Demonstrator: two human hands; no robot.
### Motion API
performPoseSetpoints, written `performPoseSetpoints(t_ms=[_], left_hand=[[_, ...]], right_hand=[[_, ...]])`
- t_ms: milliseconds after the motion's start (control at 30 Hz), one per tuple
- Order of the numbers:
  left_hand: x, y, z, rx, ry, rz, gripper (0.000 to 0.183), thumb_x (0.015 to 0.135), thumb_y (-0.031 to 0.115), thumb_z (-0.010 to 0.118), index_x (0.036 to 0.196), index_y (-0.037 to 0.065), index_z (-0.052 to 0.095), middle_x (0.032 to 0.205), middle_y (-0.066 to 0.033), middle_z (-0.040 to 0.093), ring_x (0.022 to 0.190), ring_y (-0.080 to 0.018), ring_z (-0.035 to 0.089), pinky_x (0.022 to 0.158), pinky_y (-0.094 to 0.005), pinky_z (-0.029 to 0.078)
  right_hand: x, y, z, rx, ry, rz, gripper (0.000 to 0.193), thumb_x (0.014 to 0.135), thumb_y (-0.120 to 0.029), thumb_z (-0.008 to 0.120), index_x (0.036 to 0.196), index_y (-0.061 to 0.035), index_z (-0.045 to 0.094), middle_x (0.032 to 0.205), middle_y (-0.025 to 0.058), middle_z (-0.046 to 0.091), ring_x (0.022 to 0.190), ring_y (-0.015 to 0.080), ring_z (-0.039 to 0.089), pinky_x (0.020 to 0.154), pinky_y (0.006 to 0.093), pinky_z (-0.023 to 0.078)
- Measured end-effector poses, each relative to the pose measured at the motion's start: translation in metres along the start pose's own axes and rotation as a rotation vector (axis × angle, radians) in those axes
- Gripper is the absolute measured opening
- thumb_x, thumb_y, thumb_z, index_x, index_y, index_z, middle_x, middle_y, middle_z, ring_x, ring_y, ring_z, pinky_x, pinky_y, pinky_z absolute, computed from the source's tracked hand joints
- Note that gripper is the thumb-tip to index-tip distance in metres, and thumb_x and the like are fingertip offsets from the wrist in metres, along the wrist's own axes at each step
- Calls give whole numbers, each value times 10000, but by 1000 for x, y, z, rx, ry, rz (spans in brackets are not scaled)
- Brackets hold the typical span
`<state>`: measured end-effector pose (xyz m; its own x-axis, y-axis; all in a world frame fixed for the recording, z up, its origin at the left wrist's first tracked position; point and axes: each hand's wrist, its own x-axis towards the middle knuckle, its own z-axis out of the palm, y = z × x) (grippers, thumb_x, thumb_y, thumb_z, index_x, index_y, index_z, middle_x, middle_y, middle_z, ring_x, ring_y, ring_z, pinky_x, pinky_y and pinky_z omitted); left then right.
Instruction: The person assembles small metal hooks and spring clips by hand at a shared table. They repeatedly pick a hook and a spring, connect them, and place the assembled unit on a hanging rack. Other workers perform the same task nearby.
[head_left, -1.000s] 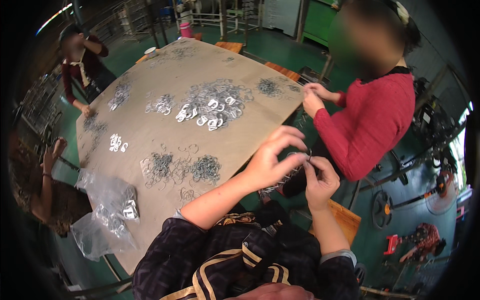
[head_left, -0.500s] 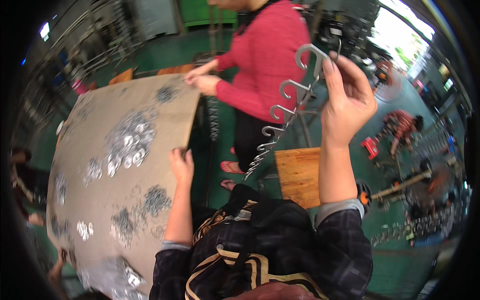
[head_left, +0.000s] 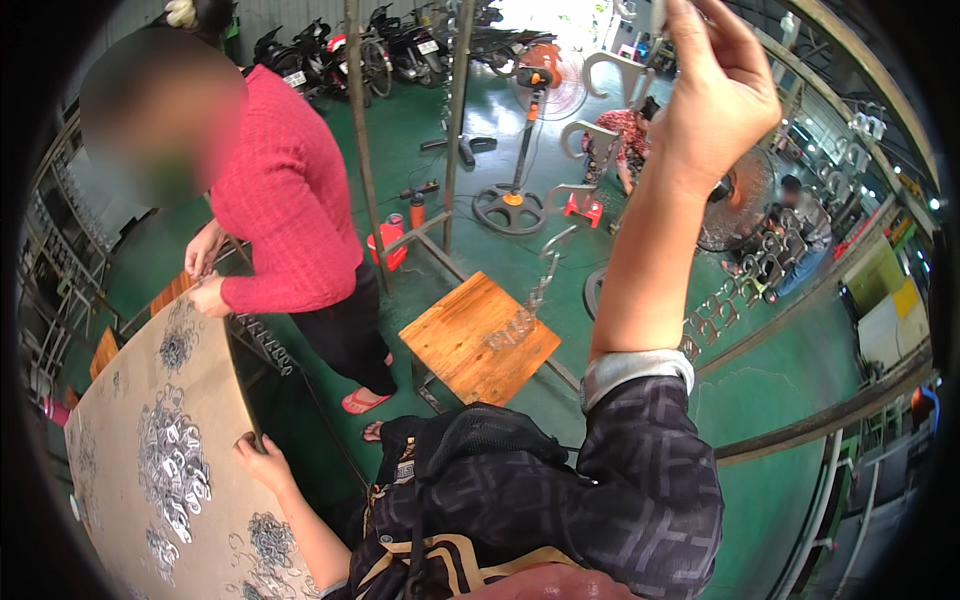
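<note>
My right hand (head_left: 715,85) is raised high at the upper right, thumb and fingers pinched on the top of a hanging chain of linked grey metal hooks (head_left: 575,140). The upper hooks are large and curved. Lower down, the chain is blurred and hangs in front of a wooden stool. The fingertips run up to the picture's top rim, so the exact grip is partly cut off. At the lower left, my left hand (head_left: 262,462) is closed over the edge of the brown table (head_left: 215,400). Loose metal hooks (head_left: 172,465) lie heaped on the table.
A person in a red top (head_left: 290,200) stands at the table's far corner, both hands together there. The wooden stool (head_left: 480,335) stands ahead of me. Metal posts, a standing fan (head_left: 535,80), parked motorbikes (head_left: 400,50) and rails with hanging hooks surround the green floor.
The view has swung to the right, bringing the stool and fans toward the middle. My right hand has gone higher with the hook chain. My left hand stays at the table edge.
</note>
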<state>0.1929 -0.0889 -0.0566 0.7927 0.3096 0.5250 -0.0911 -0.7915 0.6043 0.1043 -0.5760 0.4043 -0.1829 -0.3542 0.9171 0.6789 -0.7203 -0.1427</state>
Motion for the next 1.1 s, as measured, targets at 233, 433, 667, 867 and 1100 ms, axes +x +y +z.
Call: performPoseSetpoints(t_ms=[233,433,667,867,1100], left_hand=[[0,10,0,-21,-9,-49,258,774,-33,652,1011,-31,551,1026,-170,533,980,-350,557,861,-434,465],[0,4,-2,40,9,-13,263,771,-41,652,1013,-33,549,1021,-174,535,973,-350,561,862,-433,468],[1,-3,6,-17,20,-33,276,764,-40,653,1019,-34,549,1026,-186,538,974,-359,559,870,-436,461],[1,-4,7,4,19,-24,279,766,-36,648,1028,-36,551,1020,-191,541,980,-368,560,879,-438,460],[-1,4,1,32,24,-23,285,764,-30,656,1030,-36,556,1019,-186,547,982,-359,566,873,-435,463]], right_hand=[[64,5,-75,-195,133,-145,298,717,41,804,957,67,630,822,132,709,724,131,679,693,216,538],[87,9,-132,-513,150,-168,432,677,-96,867,968,11,567,773,118,717,702,111,659,685,232,514],[114,13,-181,-811,228,-193,489,667,-151,871,1000,8,550,748,90,721,695,117,662,743,248,503],[155,14,-205,-960,310,-242,563,616,-193,891,1002,31,547,691,58,711,678,130,658,795,249,490],[213,16,-230,-956,295,-423,681,527,-128,939,1048,86,558,945,189,687,791,191,668,740,280,536]])
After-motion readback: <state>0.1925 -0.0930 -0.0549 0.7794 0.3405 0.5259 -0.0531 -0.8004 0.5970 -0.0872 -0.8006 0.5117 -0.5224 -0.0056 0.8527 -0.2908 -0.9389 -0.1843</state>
